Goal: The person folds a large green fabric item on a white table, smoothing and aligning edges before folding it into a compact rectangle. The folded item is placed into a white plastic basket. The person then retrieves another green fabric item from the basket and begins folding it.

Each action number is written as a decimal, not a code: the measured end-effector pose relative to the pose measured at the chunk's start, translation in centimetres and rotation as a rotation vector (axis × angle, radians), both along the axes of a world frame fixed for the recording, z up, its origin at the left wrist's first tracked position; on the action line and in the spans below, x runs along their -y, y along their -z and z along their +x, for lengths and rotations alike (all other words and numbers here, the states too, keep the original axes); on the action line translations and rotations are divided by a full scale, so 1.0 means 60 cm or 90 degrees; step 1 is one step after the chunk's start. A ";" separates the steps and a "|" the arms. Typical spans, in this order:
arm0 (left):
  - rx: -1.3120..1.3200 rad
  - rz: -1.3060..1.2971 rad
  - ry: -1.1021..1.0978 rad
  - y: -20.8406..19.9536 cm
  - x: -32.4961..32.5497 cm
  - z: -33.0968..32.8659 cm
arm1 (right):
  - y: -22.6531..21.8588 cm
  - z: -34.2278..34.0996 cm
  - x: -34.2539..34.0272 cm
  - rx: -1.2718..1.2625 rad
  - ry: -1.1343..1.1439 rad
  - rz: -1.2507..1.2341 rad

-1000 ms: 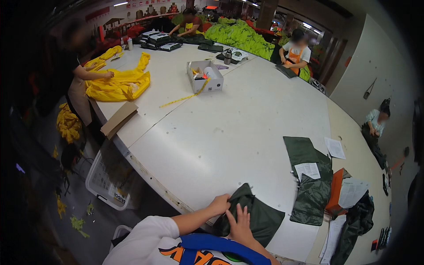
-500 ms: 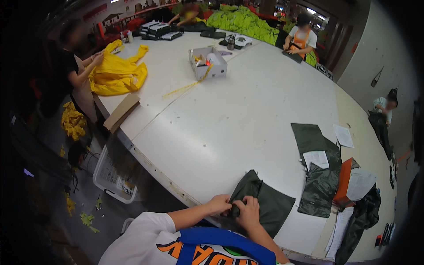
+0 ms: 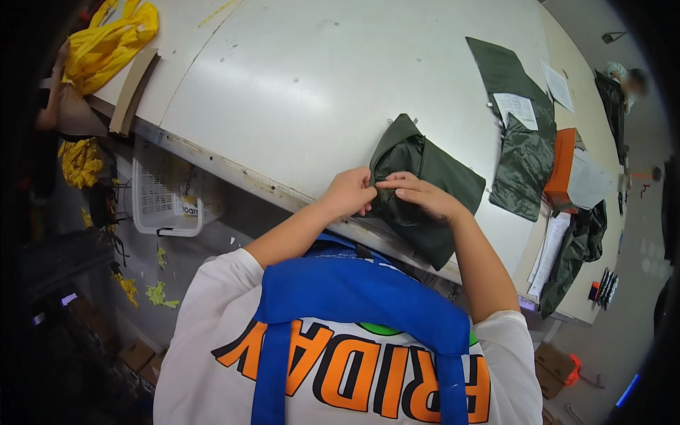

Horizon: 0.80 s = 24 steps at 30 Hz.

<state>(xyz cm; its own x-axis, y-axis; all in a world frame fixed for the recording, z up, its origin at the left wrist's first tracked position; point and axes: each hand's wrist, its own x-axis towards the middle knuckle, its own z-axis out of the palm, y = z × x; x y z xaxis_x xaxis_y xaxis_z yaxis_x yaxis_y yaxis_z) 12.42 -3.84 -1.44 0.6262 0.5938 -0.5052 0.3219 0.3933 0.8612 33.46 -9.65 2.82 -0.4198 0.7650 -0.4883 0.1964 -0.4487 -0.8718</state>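
A folded dark green cloth piece (image 3: pixel 453 173), perhaps a garment, lies at the table's near edge in front of me, partly overhanging it. Its left side is lifted into a fold, with a darker inner surface showing. My left hand (image 3: pixel 349 193) is closed at that left edge, fingers curled on the cloth; the fingertips are partly hidden. Over the fold rests my right hand (image 3: pixel 425 196), its fingers stretched toward the left hand and nothing gripped in it.
More dark green cloth (image 3: pixel 524 170) lies to the right with a paper sheet (image 3: pixel 516 110) on it, beside an orange box (image 3: pixel 562 166). At far left are yellow cloth (image 3: pixel 113 46) and a cardboard strip (image 3: pixel 133 92). A white basket (image 3: pixel 170 230) stands below the table edge.
The view has tipped down toward my body, so the table appears higher. My right hand has loosened from its curled grip and its fingers are now stretched out. The left stays at the cloth's edge.
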 end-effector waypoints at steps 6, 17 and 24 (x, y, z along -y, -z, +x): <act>-0.077 0.073 0.081 -0.056 -0.008 -0.016 | 0.010 -0.068 0.001 0.465 -0.043 0.199; -0.150 0.287 0.103 -0.015 -0.015 -0.018 | 0.035 -0.098 0.001 0.371 -0.008 0.249; -0.211 0.523 0.019 -0.003 -0.022 0.028 | 0.040 -0.064 -0.037 0.745 -0.041 0.477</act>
